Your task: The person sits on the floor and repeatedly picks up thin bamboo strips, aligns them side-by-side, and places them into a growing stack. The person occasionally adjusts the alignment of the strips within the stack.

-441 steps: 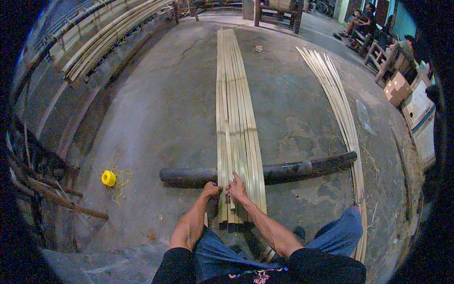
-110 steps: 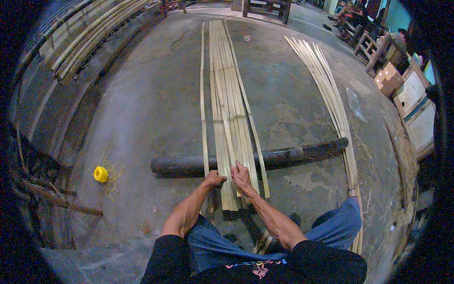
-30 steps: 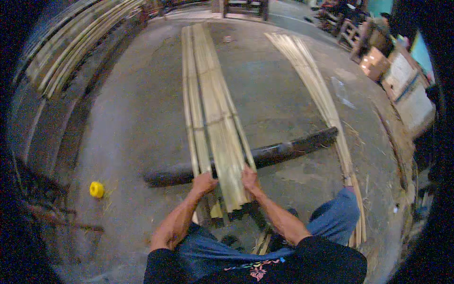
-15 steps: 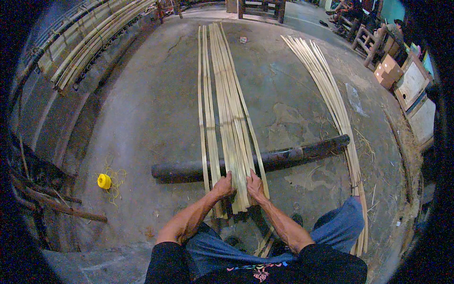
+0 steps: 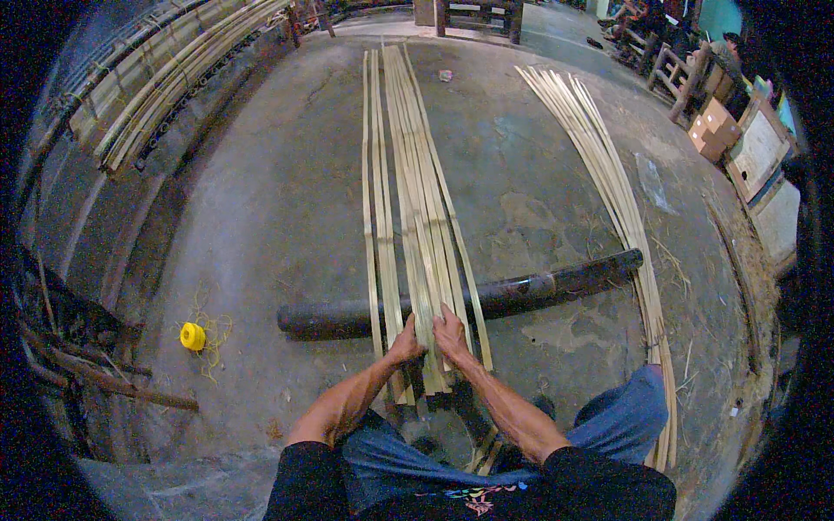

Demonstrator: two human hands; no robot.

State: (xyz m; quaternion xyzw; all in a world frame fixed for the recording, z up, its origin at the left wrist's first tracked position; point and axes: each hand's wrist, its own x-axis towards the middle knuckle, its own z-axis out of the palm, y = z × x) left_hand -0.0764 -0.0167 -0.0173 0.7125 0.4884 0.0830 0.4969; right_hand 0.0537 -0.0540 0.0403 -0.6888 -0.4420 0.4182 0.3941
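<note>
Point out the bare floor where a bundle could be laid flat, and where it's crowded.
Bare concrete lies between the middle strips and the right-hand strips, beyond the dark pole. More lies left of the middle strips, above the yellow twine spool. Crowded: around both hands, left and right.

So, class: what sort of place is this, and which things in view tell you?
Probably a bamboo craft workshop. Long split bamboo strips lie on a bare concrete floor across a dark pole, more strips lie to the right, and poles are stacked along the left wall.
</note>
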